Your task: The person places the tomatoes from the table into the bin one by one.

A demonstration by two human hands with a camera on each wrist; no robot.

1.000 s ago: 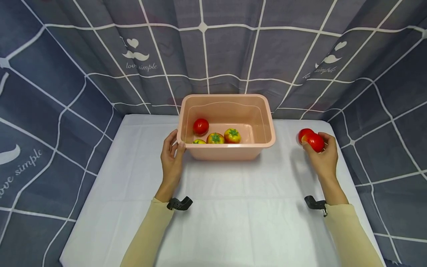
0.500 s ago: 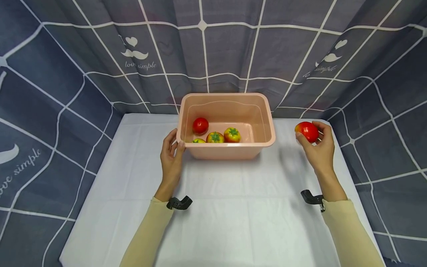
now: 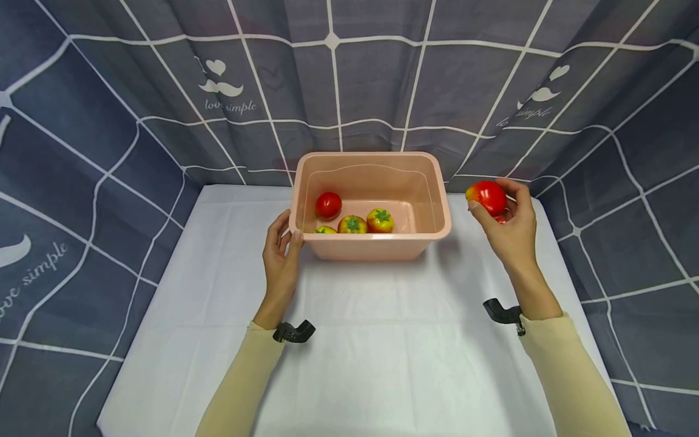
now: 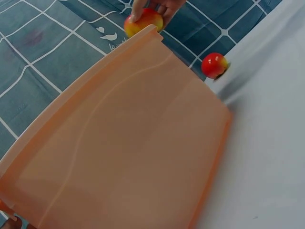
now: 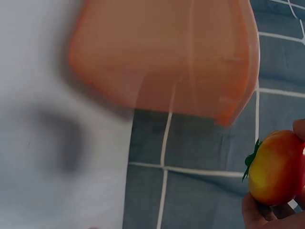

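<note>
My right hand (image 3: 513,227) grips a red tomato (image 3: 488,197), yellow at one end, raised to the right of the pink plastic bin (image 3: 377,249). In the right wrist view this tomato (image 5: 274,169) shows its green leafy top. A second red tomato (image 4: 214,65) rests on the table beyond the bin in the left wrist view; in the head view my right hand mostly hides it. My left hand (image 3: 281,261) holds the bin's front left corner, thumb at the rim. Inside the bin lie a red tomato (image 3: 329,206) and several yellow-red ones with green tops, such as one tomato (image 3: 380,221).
The bin stands at the back of a table with a white cloth (image 3: 366,364). A grey checked curtain (image 3: 377,79) hangs behind the table and along both sides. Each wrist wears a black camera mount, such as the left mount (image 3: 295,332).
My right hand has lifted the tomato and carried it up and to the left, away from the other tomato at the right. The left hand and bin have stayed put.
</note>
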